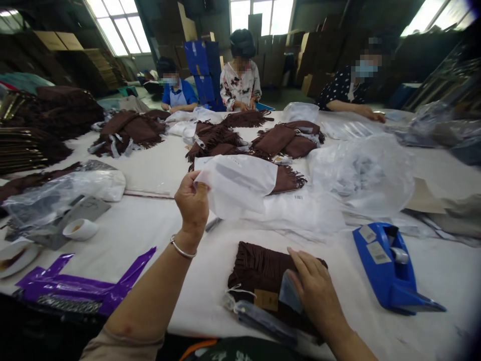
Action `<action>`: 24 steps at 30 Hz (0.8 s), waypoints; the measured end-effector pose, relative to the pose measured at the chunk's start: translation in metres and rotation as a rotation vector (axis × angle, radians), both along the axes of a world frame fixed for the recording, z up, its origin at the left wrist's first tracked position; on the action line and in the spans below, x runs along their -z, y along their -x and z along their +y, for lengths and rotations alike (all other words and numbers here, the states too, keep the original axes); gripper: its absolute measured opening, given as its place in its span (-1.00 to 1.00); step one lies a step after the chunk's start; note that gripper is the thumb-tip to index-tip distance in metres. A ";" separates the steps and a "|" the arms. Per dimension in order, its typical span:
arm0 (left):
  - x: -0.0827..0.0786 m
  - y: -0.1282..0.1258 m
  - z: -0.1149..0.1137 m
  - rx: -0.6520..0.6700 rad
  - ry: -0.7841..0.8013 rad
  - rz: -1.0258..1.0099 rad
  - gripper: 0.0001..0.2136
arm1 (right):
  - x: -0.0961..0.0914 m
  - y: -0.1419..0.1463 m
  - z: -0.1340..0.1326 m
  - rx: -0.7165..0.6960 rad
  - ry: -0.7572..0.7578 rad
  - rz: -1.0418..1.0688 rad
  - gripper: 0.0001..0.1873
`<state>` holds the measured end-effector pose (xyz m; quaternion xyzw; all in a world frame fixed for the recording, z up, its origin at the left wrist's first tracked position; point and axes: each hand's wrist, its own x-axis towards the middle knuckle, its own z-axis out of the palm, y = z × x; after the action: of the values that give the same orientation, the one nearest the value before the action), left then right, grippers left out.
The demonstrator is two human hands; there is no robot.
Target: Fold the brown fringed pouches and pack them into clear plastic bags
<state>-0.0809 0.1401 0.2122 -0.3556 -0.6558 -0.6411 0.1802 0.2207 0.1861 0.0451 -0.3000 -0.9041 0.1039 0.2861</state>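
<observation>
My left hand (192, 200) pinches the corner of a translucent white plastic bag (236, 183), lifted over the middle of the table. Behind the bag's right end shows brown fringed fabric (287, 179). Close to me lies a folded dark brown fringed textile (259, 263), which looks like a scarf. A tan tag (266, 300) on a white string rests on it, and a clear plastic-wrapped strip (263, 321) lies along its near edge. My right hand (313, 286) rests on the textile's right part with fingers stretched out, beside a grey-blue patch (290, 291).
A blue tape dispenser (387, 271) stands at the right. Clear plastic bags (364, 170) are heaped beyond it. To the left are purple tape (86, 286) and a small white cup (80, 229). Brown fringed bundles (285, 140) lie farther back; three people sit across the table.
</observation>
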 end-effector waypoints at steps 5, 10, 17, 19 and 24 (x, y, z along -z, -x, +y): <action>0.013 0.005 0.015 0.000 -0.059 0.035 -0.84 | 0.018 -0.012 0.003 -0.077 0.094 0.180 -0.69; 0.017 -0.003 0.032 0.045 -0.011 0.119 -0.84 | 0.019 -0.012 0.003 -0.199 0.186 0.209 -0.68; -0.007 -0.061 0.041 0.271 0.090 0.574 -0.88 | -0.090 -0.011 0.033 0.013 -0.029 0.459 -0.35; -0.010 -0.088 0.049 0.402 0.181 0.713 -0.86 | -0.127 0.007 0.046 0.011 -0.156 0.378 -0.08; -0.006 -0.114 0.060 0.468 0.480 1.070 -0.82 | -0.156 0.029 0.081 0.008 -0.261 0.373 -0.53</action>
<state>0.0328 0.1998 0.2186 -0.7916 -0.5054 -0.2318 0.2533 0.1922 0.2671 0.2015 -0.2395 -0.8402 0.0387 0.4850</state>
